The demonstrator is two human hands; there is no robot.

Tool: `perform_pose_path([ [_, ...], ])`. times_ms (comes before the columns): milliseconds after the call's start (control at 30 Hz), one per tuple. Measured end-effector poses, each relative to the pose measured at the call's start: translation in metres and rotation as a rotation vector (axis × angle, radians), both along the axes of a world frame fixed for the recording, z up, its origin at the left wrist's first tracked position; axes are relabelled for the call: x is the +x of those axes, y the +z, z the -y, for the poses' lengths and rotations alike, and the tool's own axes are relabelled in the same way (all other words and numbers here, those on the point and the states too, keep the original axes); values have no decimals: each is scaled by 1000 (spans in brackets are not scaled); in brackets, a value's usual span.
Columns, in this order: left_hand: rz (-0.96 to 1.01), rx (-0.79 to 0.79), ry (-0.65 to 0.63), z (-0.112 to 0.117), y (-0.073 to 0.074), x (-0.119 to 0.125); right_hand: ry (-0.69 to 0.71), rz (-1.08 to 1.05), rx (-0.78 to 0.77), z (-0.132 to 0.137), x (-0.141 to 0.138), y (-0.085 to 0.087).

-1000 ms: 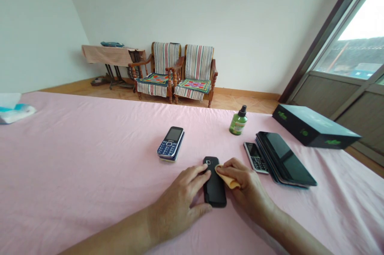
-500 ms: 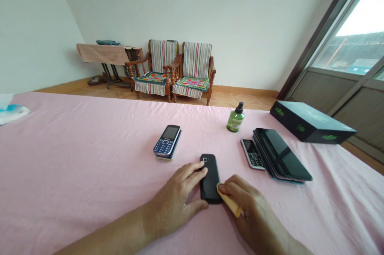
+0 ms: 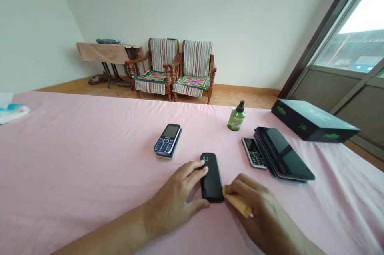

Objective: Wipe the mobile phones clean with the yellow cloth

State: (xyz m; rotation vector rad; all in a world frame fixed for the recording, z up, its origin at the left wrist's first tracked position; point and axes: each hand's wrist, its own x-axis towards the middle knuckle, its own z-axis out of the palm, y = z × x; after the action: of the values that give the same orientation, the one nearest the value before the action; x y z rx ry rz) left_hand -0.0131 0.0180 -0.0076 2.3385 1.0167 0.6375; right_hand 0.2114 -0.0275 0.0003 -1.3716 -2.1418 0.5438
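Note:
A black mobile phone (image 3: 211, 179) lies back side up on the pink cloth, its camera at the far end. My left hand (image 3: 183, 191) steadies it, fingertips on its upper left side and thumb by its lower left corner. Pinched in my right hand (image 3: 255, 203) is a folded yellow cloth (image 3: 238, 204), its tip at the phone's lower right edge. Farther off to the left, a blue keypad phone (image 3: 168, 140) rests on top of another thin item.
On the right are a small keypad phone (image 3: 254, 153), a stack of dark devices (image 3: 285, 154) and a black box (image 3: 312, 121). A green spray bottle (image 3: 236, 117) stands upright near the far edge of the pink cloth (image 3: 90, 147). Two wooden chairs (image 3: 192, 67) stand beyond.
My right hand has shifted slightly right and toward me with the yellow cloth, from the phone's back to its lower right edge. My left hand and the phone stay nearly in place.

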Motion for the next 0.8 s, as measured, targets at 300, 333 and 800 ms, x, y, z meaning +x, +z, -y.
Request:
perform_pose_path([
  [300, -8, 2, 11, 1, 1, 0, -28, 77, 45, 6, -7, -11],
  [333, -1, 3, 10, 1, 1, 0, -24, 84, 47, 6, -7, -11],
  [800, 87, 14, -25, 0, 2, 0, 123, -42, 132, -2, -21, 5],
])
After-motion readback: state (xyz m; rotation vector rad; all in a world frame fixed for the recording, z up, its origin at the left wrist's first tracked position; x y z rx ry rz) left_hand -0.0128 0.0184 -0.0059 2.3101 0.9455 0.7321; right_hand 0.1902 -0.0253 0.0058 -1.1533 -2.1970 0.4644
